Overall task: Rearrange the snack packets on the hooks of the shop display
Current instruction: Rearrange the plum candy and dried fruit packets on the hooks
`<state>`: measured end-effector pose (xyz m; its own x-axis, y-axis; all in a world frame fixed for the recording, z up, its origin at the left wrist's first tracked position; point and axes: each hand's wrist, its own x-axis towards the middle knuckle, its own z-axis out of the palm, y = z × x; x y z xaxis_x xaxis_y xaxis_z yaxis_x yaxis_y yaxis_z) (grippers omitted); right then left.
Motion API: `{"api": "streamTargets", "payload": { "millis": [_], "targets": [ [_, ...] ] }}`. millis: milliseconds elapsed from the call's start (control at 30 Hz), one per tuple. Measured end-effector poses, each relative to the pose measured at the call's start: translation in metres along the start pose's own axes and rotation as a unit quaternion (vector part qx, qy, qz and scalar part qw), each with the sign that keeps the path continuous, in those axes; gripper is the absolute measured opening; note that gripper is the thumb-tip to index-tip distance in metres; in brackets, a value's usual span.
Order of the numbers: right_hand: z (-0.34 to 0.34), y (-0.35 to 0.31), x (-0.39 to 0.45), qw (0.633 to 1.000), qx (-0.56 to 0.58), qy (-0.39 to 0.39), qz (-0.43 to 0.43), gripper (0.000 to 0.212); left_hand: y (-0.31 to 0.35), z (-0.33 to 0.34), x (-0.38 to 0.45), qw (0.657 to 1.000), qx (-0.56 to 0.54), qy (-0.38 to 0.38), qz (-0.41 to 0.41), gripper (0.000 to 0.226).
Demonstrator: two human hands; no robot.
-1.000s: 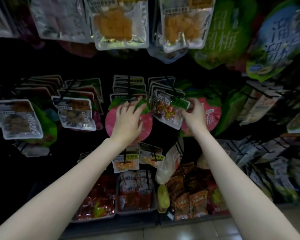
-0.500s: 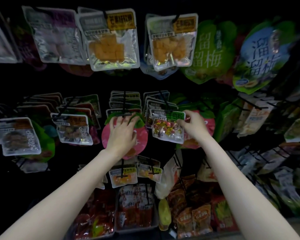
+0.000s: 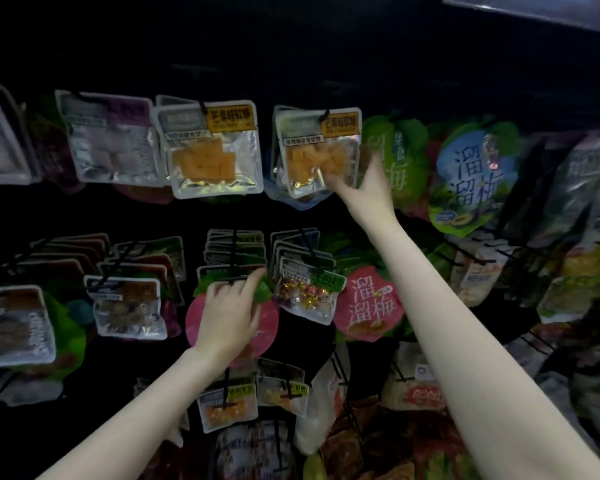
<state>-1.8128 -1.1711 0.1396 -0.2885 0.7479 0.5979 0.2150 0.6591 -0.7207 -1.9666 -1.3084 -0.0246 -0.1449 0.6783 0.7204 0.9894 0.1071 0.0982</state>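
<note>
My left hand (image 3: 231, 315) lies flat on a round pink packet (image 3: 269, 323) on a middle-row hook, its fingertips at the packet's green top by the hook. My right hand (image 3: 368, 180) reaches up to the top row and touches the lower right corner of a clear packet of orange cubes (image 3: 314, 150) hanging there; motion blur hides whether it grips. A second such packet (image 3: 210, 150) hangs to its left. The clear candy packet with a green label (image 3: 309, 292) hangs free on its middle-row hook.
Hooks with many packets fill the dark display. A pink round packet (image 3: 368, 306) and a blue-green one (image 3: 471, 178) hang to the right. Black hook ends stick out at the right (image 3: 465, 258). Trays of red and orange packets (image 3: 378, 434) stand below.
My right hand left the candy packet with the green label and rose to the top row's orange-cube packet. The view tilted upward. My left hand stayed on the pink packet.
</note>
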Motion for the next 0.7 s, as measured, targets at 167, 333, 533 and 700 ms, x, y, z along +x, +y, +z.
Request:
{"api": "streamTargets", "payload": {
  "millis": [167,333,533,700],
  "targets": [
    [0.029,-0.007,-0.001,0.990,0.099,0.062,0.082,0.073,0.004,-0.017,-0.017,0.995,0.047,0.058,0.066,0.042],
    [0.030,-0.016,-0.003,0.972,0.212,0.054,0.081,0.037,-0.001,-0.045,0.015,0.996,0.023,0.073,0.046,0.047],
    [0.000,-0.017,-0.004,0.981,0.180,0.069,0.025,0.013,0.019,-0.083,0.079,0.989,-0.118,0.090,0.021,0.048],
    [-0.027,-0.021,-0.025,0.985,0.118,0.081,-0.093,0.013,0.036,-0.097,0.123,0.966,-0.253,0.051,0.027,0.053]
  ]
}}
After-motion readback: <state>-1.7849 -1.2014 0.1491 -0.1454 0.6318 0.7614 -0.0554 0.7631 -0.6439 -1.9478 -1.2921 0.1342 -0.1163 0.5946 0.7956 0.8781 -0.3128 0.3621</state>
